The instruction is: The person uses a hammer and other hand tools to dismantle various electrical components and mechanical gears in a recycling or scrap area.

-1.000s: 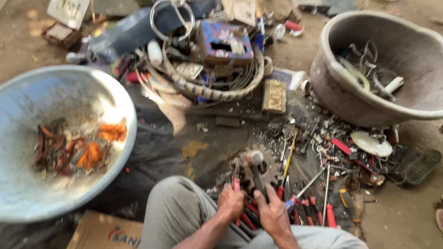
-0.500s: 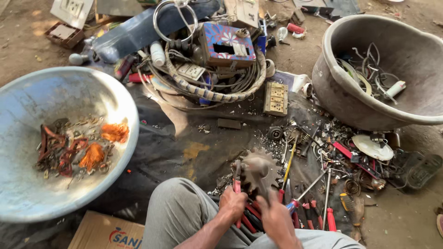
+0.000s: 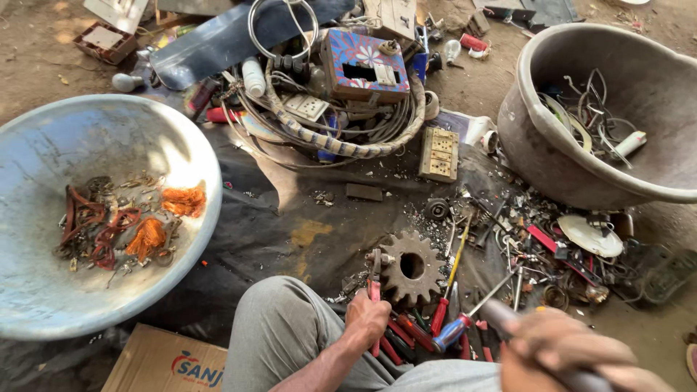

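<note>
A rusty toothed gear (image 3: 412, 268) lies flat on the dark sheet in front of my knee (image 3: 279, 327). My left hand (image 3: 367, 319) grips red-handled pliers (image 3: 375, 279), whose jaws pinch a small metal piece at the gear's left edge. At the lower right, close to the camera and blurred, is my right hand (image 3: 573, 352). It is closed around a dark grey handle (image 3: 501, 316), and the tool's head is out of view. Red-handled screwdrivers (image 3: 446, 319) lie between the hands.
A big metal bowl (image 3: 43, 305) with copper wire scraps sits at left. A grey tub (image 3: 537, 152) of wires stands at right. Cables, switch plates and a patterned box (image 3: 363, 65) pile up behind. Small scrap litters the right. A cardboard box (image 3: 170, 363) is at the bottom.
My right hand has left the gear and risen toward the camera at lower right, gripping a handle. The gear now shows uncovered. My left hand stays on the pliers.
</note>
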